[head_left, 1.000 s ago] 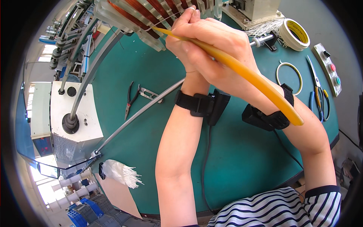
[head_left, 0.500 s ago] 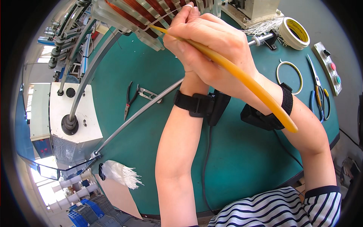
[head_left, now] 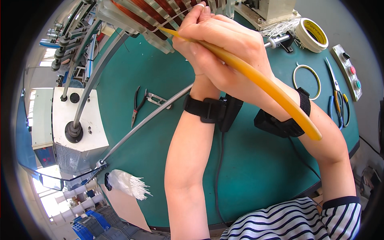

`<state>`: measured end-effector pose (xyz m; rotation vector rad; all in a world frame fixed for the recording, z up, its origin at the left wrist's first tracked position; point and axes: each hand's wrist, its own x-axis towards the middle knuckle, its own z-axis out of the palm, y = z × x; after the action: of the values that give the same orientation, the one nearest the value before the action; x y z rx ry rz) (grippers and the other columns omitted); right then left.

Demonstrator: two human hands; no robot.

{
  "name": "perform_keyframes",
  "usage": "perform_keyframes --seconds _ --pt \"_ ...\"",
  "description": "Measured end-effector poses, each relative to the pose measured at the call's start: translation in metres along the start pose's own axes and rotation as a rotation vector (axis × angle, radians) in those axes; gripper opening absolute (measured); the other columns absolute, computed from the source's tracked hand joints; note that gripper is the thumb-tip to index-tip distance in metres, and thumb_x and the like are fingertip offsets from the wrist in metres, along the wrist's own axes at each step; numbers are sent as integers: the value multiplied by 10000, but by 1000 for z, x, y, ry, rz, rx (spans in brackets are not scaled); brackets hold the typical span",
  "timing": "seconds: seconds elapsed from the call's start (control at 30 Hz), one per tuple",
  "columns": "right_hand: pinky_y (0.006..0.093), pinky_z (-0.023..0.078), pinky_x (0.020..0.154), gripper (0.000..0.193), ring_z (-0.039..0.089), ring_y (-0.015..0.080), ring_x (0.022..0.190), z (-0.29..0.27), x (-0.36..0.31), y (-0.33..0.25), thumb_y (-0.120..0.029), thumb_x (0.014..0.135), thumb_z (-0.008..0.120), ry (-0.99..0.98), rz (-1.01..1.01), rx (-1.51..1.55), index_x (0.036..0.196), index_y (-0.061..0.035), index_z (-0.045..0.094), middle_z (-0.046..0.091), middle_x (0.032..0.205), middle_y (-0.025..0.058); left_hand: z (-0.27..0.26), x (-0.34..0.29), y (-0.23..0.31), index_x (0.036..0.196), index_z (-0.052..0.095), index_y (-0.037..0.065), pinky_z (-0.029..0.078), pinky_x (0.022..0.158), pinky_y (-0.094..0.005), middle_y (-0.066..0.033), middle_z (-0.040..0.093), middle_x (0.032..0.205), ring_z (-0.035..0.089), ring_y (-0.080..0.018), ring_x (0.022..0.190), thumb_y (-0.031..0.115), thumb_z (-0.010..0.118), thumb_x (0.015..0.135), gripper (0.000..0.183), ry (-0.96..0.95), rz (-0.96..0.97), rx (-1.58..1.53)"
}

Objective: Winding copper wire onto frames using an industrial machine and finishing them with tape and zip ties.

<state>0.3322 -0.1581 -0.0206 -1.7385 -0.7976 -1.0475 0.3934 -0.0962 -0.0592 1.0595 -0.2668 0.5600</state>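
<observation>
One stick [head_left: 262, 80] crosses the right grip [head_left: 230, 44] — tip leftward.

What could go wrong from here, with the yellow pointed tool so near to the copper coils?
The right hand holds the yellow tool with its pointed tip by the copper coils; a slip might scratch them. The black cable from the left wristband could catch when that arm moves. The right forearm is close to the scissors, so it might knock them.
</observation>
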Motion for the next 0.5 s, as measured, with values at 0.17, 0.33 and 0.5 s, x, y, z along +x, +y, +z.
perform_keyframes --seconds 0.17,0.33,0.5 --pt "278 476 639 207 573 237 701 2 -2 1 -10 722 600 2 15 -24 925 -37 629 578 770 110 -2 1 -2 952 635 -51 442 584 -204 -37 625 795 551 -93 664 42 633 833 151 -30 87 63" --pt "276 474 632 201 569 231 690 0 -3 2 -10 727 597 7 19 -18 924 -35 629 570 754 106 -4 2 -5 954 631 -53 444 584 -205 -38 622 790 551 -94 661 40 629 835 151 -62 172 125" --pt "290 475 638 211 562 241 679 -1 -3 0 15 699 612 -4 40 -27 903 -38 613 557 741 103 -6 2 -8 955 627 -56 445 583 -206 -39 619 786 550 -95 658 37 626 836 151 -95 257 192"
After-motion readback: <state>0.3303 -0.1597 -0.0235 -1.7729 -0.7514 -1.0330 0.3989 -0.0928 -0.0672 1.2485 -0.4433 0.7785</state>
